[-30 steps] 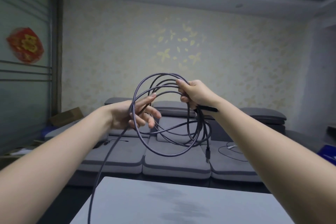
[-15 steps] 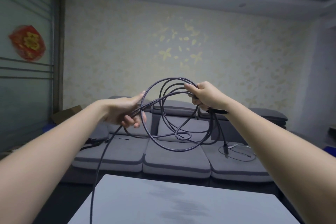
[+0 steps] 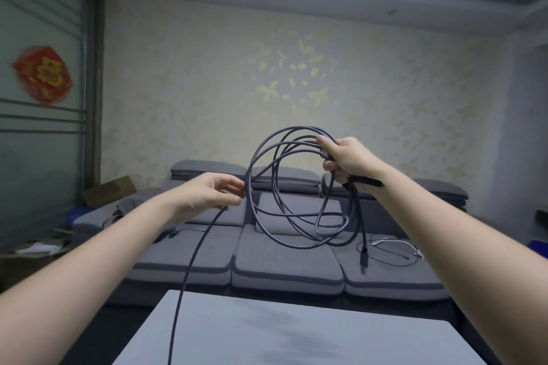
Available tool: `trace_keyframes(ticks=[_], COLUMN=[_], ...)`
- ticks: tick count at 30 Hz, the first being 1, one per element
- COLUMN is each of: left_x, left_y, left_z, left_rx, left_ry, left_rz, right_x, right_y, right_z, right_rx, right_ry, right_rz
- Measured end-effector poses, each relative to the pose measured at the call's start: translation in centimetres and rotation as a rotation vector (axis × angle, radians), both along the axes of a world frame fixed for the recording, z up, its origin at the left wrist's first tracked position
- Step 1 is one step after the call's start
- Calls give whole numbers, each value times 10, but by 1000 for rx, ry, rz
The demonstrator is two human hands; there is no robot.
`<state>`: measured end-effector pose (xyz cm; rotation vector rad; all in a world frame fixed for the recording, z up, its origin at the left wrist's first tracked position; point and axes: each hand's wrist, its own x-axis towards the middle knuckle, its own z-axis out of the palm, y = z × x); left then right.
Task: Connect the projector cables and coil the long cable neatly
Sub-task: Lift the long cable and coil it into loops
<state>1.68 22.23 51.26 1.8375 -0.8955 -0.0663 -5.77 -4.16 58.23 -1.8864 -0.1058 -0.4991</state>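
Note:
A long grey braided cable (image 3: 261, 210) hangs in several loose loops in mid-air in front of me. My right hand (image 3: 344, 157) grips the top of the loops, with a black strap sticking out under its wrist. One plug end (image 3: 363, 261) dangles below that hand. My left hand (image 3: 213, 194) pinches the cable's free run at the left side of the loops. From there the loose length (image 3: 189, 270) drops down past the table's left edge. No projector is in view.
A white table (image 3: 296, 335) lies just below me. Behind it stands a grey sofa (image 3: 284, 261) with a thin dark cable (image 3: 391, 249) on its right seat and another small cord (image 3: 178, 232) on its left seat. A cardboard box (image 3: 109, 190) sits at the left.
My right hand has lifted the loops up and to the right. My left hand has slid along the free run and now pinches it lower at the loops' left side.

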Motion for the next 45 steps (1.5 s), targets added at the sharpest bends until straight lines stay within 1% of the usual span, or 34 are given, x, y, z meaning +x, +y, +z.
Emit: trace_keyframes(ticks=[6,8,9,10,11,12,15,16,17,21,25,28,31,34,36,38,41,45], left_x=[-10,-11,-12,-14,-15,-17,-21,-23,-23,-23,-19,-13,-5,1,3,4,-2,-11], left_y=[-31,-34,-35,-36,-37,-40,-49,-52,-54,-55,-46,-36,-27,-19,-15,-13,-14,-22], left_z=[5,3,2,1,-1,-3,-5,-5,-5,-5,-4,-5,-6,-5,-4,-5,-6,0], left_rx=[252,374,363,287,171,61,-143,-189,-217,-215,-246,-165,-92,27,83,111,125,56], left_ry=[-411,-517,-539,-538,-506,-443,-152,-55,4,9,44,19,-13,-60,-77,-50,-46,-117], left_rz=[343,470,535,576,579,558,436,385,338,261,258,249,298,367,374,310,152,7], right_x=[0,-2,-3,-4,-4,-5,-5,-5,-6,-6,-7,-11,-13,-15,-16,-16,-15,-15], right_y=[0,-4,-6,-8,-9,-9,-7,-7,-7,-10,-14,-15,-15,-13,-10,-6,1,8], right_z=[-4,-5,-5,-5,-5,-5,-4,-4,-4,-7,-3,2,9,14,17,17,15,12], right_rx=[51,68,73,74,71,63,37,35,35,49,51,14,6,19,11,-8,-23,-28], right_ry=[-7,-10,-12,-13,-15,-15,-14,-16,-20,-42,-48,-46,-45,-49,-53,-52,-45,-31], right_rz=[-26,-24,-23,-20,-17,-15,-11,-6,-2,-11,-27,-30,-39,-27,-10,3,15,58])
